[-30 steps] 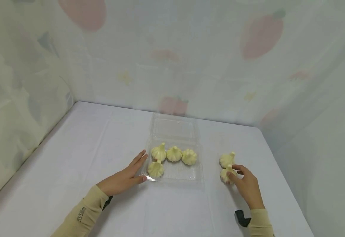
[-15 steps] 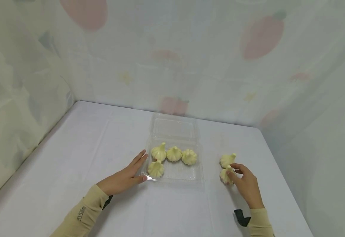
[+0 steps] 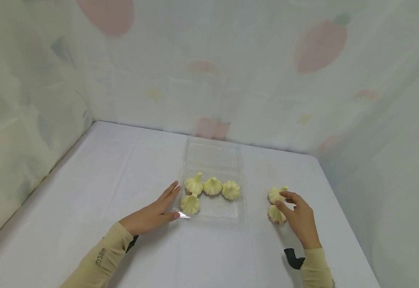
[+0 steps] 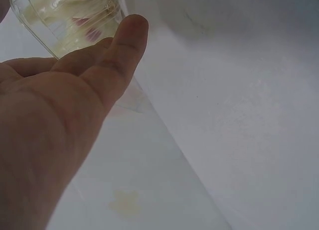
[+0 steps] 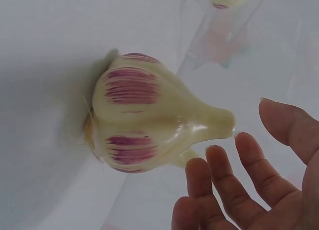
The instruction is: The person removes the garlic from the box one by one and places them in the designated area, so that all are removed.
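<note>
Two garlic bulbs stand on the white cloth at the right: a near bulb (image 3: 276,215) and a far bulb (image 3: 275,195) just behind it. My right hand (image 3: 300,220) is over them, thumb and fingers apart with nothing between them. In the right wrist view, a bulb with purple streaks (image 5: 134,115) has its stem close to the fingertips. My left hand (image 3: 149,218) lies at the left edge of a clear plastic container (image 3: 218,209), fingers straight and touching or very near its wall. Several garlic bulbs (image 3: 212,186) sit in the container, along its back and left.
The container's clear lid (image 3: 213,155) lies folded back toward the rear wall. White cloth covers the table (image 3: 209,256). Patterned fabric walls (image 3: 252,60) enclose the back and both sides. A black wrist strap piece (image 3: 294,259) juts from the right wrist.
My right hand has let go of the near garlic bulb and risen slightly off it. That bulb stays on the cloth. The left hand keeps its place by the container.
</note>
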